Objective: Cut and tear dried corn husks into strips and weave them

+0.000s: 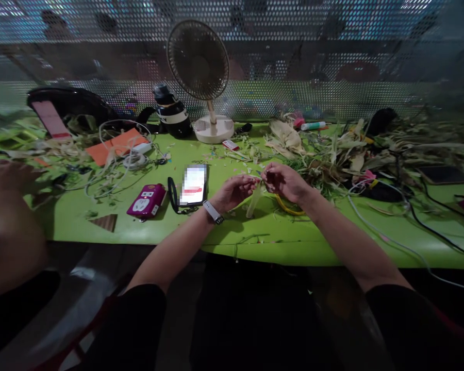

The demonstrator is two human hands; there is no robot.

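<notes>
Both my hands meet above the green table [224, 234], near its front edge. My left hand [236, 191], with a pale watch strap [213, 212] at the wrist, has its fingers pinched on a pale plant strip [256, 198] that hangs down towards the table. Close beside it on the right, my right hand [284, 181] is closed at the same strip's upper end; what its fingertips grip is too small to make out. A yellow ring [288, 207] lies beneath my right hand. Left of my left hand is a phone [194, 185] with a lit screen.
A fan [212, 129] and a black bottle [173, 116] stand at the back. A purple power strip [147, 201] lies to the left. Dried plant leaves [332, 154] and cables [379, 234] spread over the right side. Another person's arm [11, 221] rests at the far left.
</notes>
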